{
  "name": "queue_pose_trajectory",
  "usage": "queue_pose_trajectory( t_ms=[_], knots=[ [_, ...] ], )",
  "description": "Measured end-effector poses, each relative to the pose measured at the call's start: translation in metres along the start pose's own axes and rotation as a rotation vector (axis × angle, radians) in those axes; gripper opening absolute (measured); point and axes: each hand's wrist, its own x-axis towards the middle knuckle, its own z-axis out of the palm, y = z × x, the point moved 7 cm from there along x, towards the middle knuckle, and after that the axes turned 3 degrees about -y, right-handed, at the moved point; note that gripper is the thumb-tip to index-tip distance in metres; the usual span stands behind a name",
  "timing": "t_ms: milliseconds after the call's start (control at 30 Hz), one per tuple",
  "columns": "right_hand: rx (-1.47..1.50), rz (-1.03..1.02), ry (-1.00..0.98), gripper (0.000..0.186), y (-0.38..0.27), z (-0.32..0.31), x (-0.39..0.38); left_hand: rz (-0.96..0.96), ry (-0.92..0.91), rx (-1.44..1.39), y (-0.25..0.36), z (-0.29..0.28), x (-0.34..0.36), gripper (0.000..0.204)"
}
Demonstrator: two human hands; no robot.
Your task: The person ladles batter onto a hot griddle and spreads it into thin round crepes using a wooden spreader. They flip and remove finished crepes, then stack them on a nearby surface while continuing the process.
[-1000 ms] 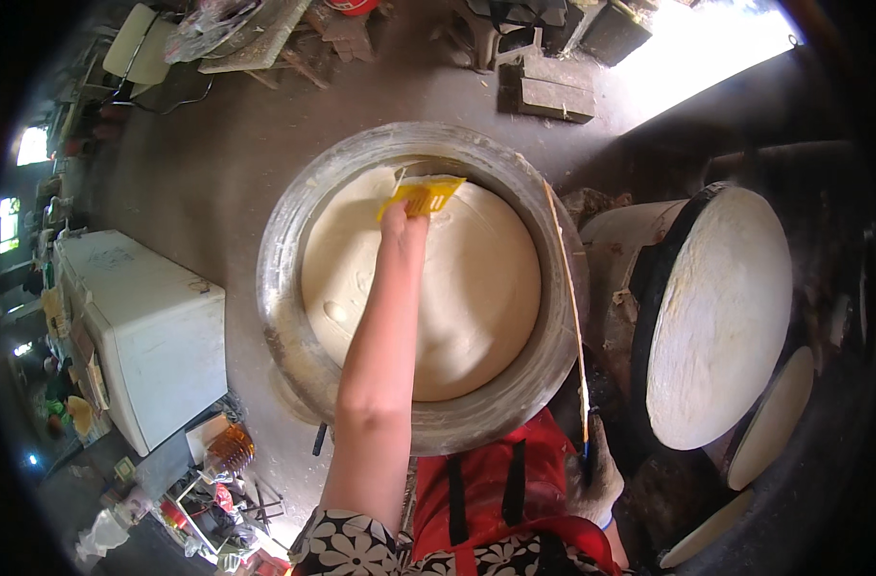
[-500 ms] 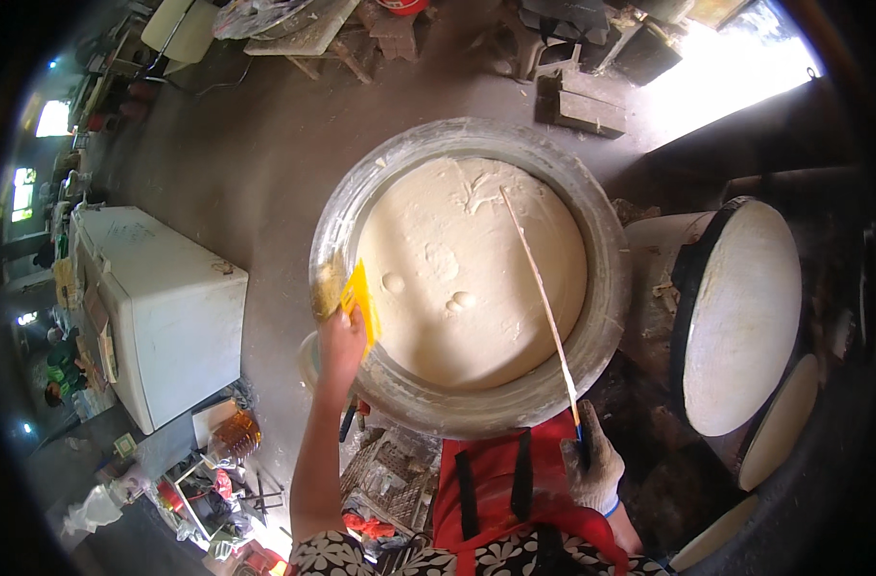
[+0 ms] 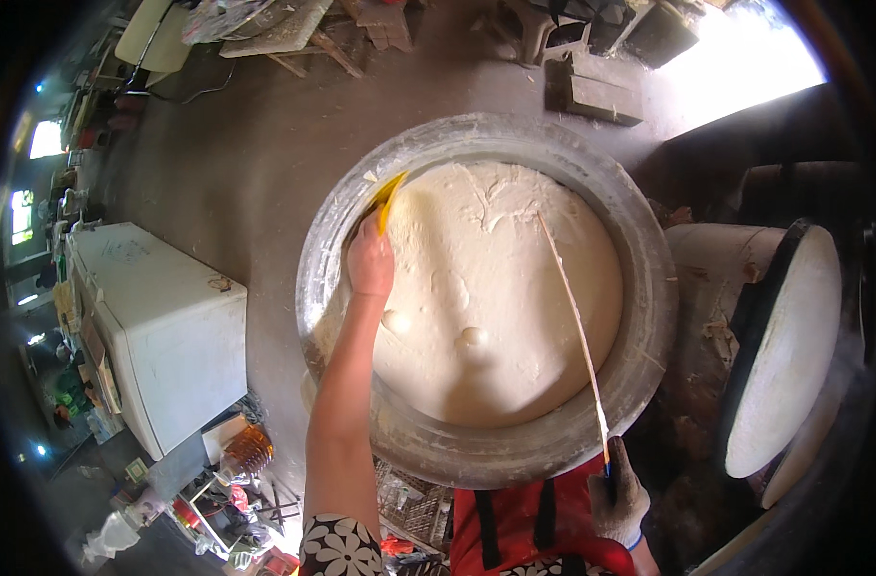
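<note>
My bare left hand (image 3: 371, 257) grips a yellow plastic scraper (image 3: 388, 200) at the far left inside of a big round metal tub (image 3: 654, 278). The scraper's edge lies between the tub wall and the pale dough (image 3: 496, 288) that fills it. A few round bubbles and wrinkles mark the dough's surface. Gloved, my right hand (image 3: 618, 501) is closed on the dark handle end of a long thin stick (image 3: 577, 307) at the tub's near right rim. Dough coats the stick, whose far tip reaches over the dough.
To the left stands a white box-shaped chest (image 3: 169, 317). Drums with round white lids (image 3: 788, 355) are close on the right. Farther back are a wooden bench (image 3: 280, 27) and a block (image 3: 601, 91). Clutter and a plastic jug (image 3: 248, 449) lie at lower left.
My left hand has moved the scraper away from me along the tub's left inner wall. My right hand still holds the stick near the rim. The whole view has shifted a little.
</note>
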Motion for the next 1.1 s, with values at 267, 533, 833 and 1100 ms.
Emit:
queue_pose_trajectory(
  t_ms=[267, 533, 833, 1100],
  knots=[
    [-0.012, 0.032, 0.042, 0.068, 0.005, 0.021, -0.007, 0.450, -0.087, -0.094, 0.093, 0.051, 0.074, 0.036],
    [0.066, 0.069, 0.045, 0.063, -0.015, 0.012, -0.027, 0.245, -0.576, -0.023, 0.148, 0.072, 0.062, 0.038],
    [0.037, -0.023, 0.113, 0.061, -0.056, 0.009, -0.045, 0.879, -0.100, 0.259, 0.128, -0.039, -0.131, 0.051],
    [0.134, 0.035, 0.096, 0.059, -0.072, 0.040, -0.056, 0.205, -0.104, -0.553, 0.066, -0.193, -0.287, 0.048]
  ],
)
